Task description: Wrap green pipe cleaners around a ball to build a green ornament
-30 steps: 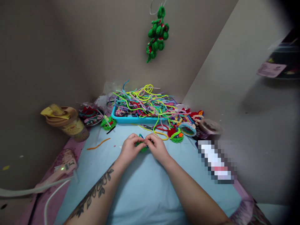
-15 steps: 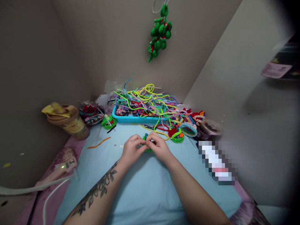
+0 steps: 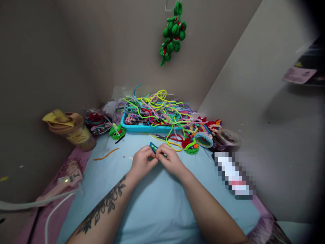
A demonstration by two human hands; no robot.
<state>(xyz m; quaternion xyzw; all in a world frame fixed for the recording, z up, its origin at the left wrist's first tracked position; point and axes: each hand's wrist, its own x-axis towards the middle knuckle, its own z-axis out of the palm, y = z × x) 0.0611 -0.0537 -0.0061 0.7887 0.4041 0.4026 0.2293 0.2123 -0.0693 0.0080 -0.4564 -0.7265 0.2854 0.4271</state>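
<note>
My left hand (image 3: 141, 162) and my right hand (image 3: 169, 160) meet at the middle of the light blue table (image 3: 157, 203), fingertips pinched together on a small green and blue pipe-cleaner piece (image 3: 153, 148). Most of that piece is hidden by my fingers. Just beyond my hands stands a blue tray (image 3: 142, 128) heaped with coloured pipe cleaners (image 3: 157, 108). A finished green and red pipe-cleaner figure (image 3: 191, 145) lies to the right of my right hand.
A tan lidded cup (image 3: 71, 130) stands at the left, a pink glue gun (image 3: 66, 179) with a white cord near the left edge. An orange pipe cleaner (image 3: 106, 155) lies loose. A green figure (image 3: 116, 132) sits by the tray; a green ornament (image 3: 172, 32) hangs on the wall.
My fingers have kept working the small piece; its blue part now sticks up above my fingertips. The hands stay in the same spot.
</note>
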